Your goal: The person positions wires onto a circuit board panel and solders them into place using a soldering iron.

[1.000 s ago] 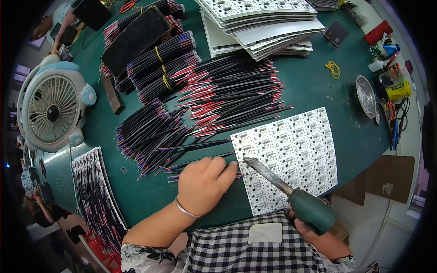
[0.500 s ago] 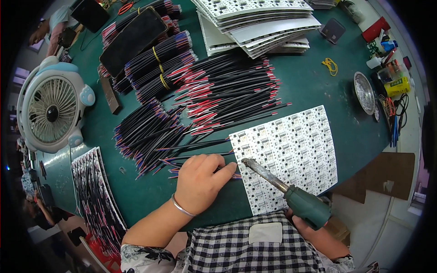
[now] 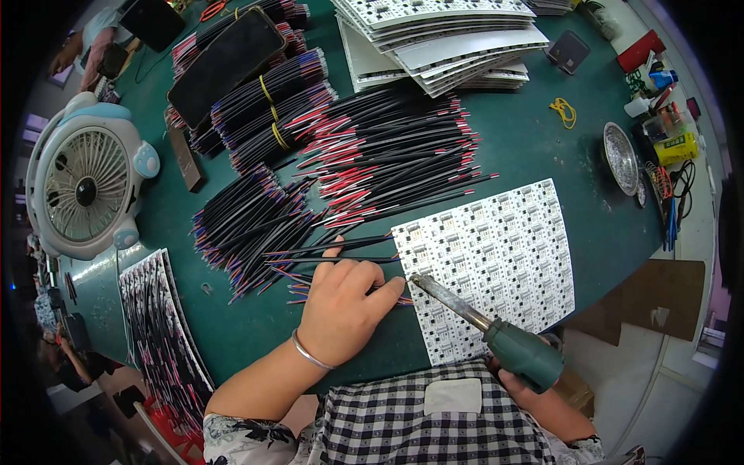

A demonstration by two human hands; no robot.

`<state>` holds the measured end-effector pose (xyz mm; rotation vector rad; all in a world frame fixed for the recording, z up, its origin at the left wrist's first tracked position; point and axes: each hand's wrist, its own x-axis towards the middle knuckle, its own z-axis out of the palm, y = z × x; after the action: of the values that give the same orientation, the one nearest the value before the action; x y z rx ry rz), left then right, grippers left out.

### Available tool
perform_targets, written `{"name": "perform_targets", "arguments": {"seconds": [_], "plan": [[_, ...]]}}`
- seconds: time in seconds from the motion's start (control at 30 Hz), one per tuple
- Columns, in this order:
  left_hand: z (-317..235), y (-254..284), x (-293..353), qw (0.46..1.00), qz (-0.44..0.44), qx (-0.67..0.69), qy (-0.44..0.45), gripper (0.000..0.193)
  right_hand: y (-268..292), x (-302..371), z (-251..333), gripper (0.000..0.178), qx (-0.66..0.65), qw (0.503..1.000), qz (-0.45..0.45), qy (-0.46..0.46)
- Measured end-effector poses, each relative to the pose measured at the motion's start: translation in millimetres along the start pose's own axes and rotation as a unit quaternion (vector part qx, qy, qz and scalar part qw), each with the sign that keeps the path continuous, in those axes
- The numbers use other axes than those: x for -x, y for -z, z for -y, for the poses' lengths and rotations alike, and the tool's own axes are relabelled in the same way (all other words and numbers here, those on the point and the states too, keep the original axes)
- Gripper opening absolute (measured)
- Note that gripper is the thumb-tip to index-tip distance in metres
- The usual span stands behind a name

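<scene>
My right hand (image 3: 521, 390) grips a soldering iron with a green handle (image 3: 524, 355). Its metal tip (image 3: 418, 280) meets the left edge of a white circuit board panel (image 3: 496, 271) with rows of small components. My left hand (image 3: 342, 306), wearing a silver bangle, is closed at that same edge, thumb and forefinger pinched by the iron's tip on a thin black wire, mostly hidden under the hand. One of its other fingers stretches forward among the wires. Black wires (image 3: 333, 246) with coloured ends reach the panel's edge just beyond the hand.
Beyond lie loose black wires with red and white ends (image 3: 403, 147), banded bundles (image 3: 267, 105), a phone (image 3: 227, 68) and stacked white panels (image 3: 442, 54). A fan (image 3: 85, 186) and a wired panel (image 3: 164, 322) are at left. A metal bowl (image 3: 620, 157) sits at right.
A finger of my left hand has stretched forward over the wires. The iron's tip has shifted slightly down and left along the panel's edge. The panel has hardly moved.
</scene>
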<state>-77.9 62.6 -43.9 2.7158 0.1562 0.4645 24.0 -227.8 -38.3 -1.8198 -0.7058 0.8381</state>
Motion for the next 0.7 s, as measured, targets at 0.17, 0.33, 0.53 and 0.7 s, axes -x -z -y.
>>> {"name": "perform_targets", "arguments": {"seconds": [0.17, 0.33, 0.53, 0.7], "plan": [[-2.9, -0.6, 1.5, 1.000, -0.010, -0.003, 0.012, 0.022, 8.4, -10.0, 9.2, 0.043, 0.235, 0.954, 0.046, 0.182], [-6.9, -0.8, 2.4, 1.000, -0.001, 0.010, 0.021, 0.025, 2.5, -5.2, 16.5, 0.028, 0.184, 0.980, -0.016, 0.078], [-3.7, -1.7, 5.1, 1.000, -0.005, 0.018, -0.008, 0.027, 8.2, 17.0, -6.0, 0.051, 0.045, 0.996, -0.021, 0.072], [-13.0, 17.4, 2.0, 0.998, -0.031, 0.054, -0.028, 0.029, 5.8, 26.2, -6.9, 0.062, -0.067, 0.997, -0.043, -0.017]]}}
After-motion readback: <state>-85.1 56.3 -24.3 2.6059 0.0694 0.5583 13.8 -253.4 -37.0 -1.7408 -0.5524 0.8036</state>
